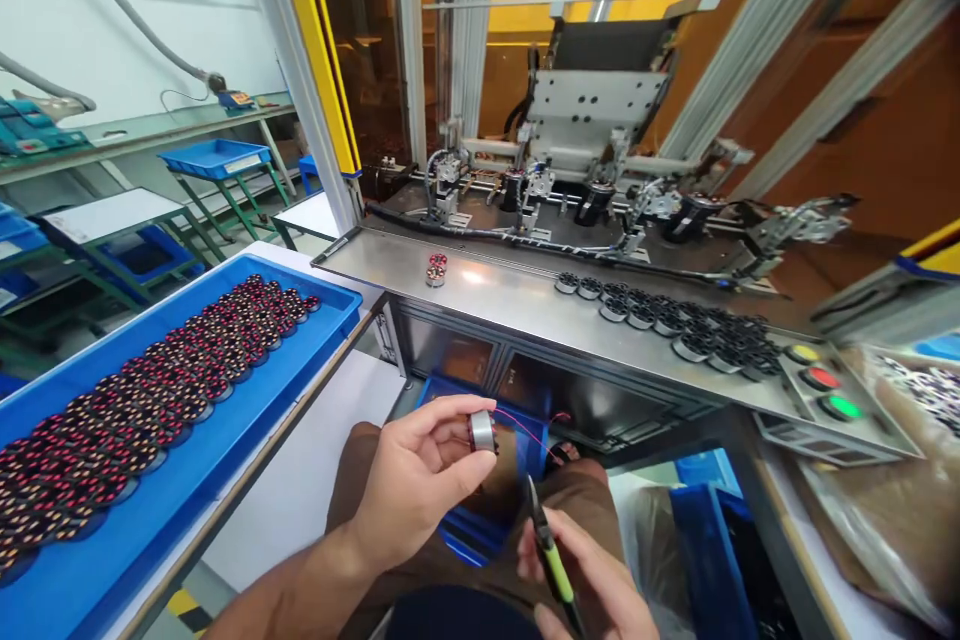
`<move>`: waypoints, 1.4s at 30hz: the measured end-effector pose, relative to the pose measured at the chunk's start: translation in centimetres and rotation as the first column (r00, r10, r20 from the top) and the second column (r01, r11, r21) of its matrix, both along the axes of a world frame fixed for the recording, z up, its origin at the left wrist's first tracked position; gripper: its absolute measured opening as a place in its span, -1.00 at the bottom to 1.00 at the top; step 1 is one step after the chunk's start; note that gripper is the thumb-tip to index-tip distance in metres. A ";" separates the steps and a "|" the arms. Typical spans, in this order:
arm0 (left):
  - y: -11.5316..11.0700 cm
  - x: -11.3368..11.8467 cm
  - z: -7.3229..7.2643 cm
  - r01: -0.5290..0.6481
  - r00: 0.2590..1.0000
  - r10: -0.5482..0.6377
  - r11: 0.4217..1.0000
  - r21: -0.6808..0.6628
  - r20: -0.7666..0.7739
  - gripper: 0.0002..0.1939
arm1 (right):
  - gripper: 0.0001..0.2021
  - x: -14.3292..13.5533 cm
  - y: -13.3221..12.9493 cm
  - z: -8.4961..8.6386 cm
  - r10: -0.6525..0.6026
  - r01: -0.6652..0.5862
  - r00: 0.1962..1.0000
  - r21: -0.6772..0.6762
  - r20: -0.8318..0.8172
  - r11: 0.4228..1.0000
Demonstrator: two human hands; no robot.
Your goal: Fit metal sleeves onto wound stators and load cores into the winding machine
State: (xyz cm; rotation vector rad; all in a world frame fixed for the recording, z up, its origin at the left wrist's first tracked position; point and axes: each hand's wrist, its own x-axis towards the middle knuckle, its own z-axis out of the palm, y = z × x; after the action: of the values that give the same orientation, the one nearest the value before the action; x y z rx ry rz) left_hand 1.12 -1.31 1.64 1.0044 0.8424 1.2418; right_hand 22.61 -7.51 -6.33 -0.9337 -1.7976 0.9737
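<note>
Between the thumb and fingers of my left hand is a small round metal part, held up above my lap. A thin red wire trails from it to the right. My right hand holds a cutting tool with green and black handles, its pointed tip facing up and away from me. The tool and the part are apart. On the steel ledge ahead stand two small parts with red and copper windings. Farther right on it lie several black-topped metal parts.
A blue tray full of wound parts stands at the left. Beyond the ledge is a machine with clamps. Red, green and yellow buttons sit at the ledge's right end, beside a bag of parts.
</note>
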 end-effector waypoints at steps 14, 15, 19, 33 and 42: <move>-0.6 -0.2 0.0 -0.020 0.999 0.024 0.995 0.099 -0.032 -0.61 | -0.29 -1.7 2.3 2.1 -0.002 -0.021 0.997 0.283 0.081 0.959; -0.6 -0.3 0.0 -0.022 0.999 0.026 0.994 0.105 -0.031 -0.61 | -0.30 -1.7 2.3 2.2 -0.011 -0.014 0.996 0.287 0.087 0.958; -0.6 -0.3 -0.1 -0.023 0.999 0.028 0.994 0.111 -0.046 -0.60 | -0.33 -1.6 2.3 2.2 0.010 -0.025 0.998 0.242 0.064 0.970; -0.8 -0.5 -0.5 -0.021 0.999 0.029 0.977 0.212 -0.033 -0.69 | -0.31 -1.9 2.0 2.4 -0.012 -0.014 0.995 0.267 0.095 0.964; -1.1 -0.8 0.0 -0.071 0.984 0.117 0.948 0.311 -0.131 -0.69 | -0.30 -2.6 2.6 3.9 0.036 -0.046 0.998 0.242 0.049 0.969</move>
State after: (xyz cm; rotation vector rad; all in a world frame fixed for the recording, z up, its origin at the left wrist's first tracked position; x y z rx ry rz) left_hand 0.36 -2.39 1.62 1.3313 0.8352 1.4224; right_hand 20.01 -4.87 -2.44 -0.7725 -1.9291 0.7417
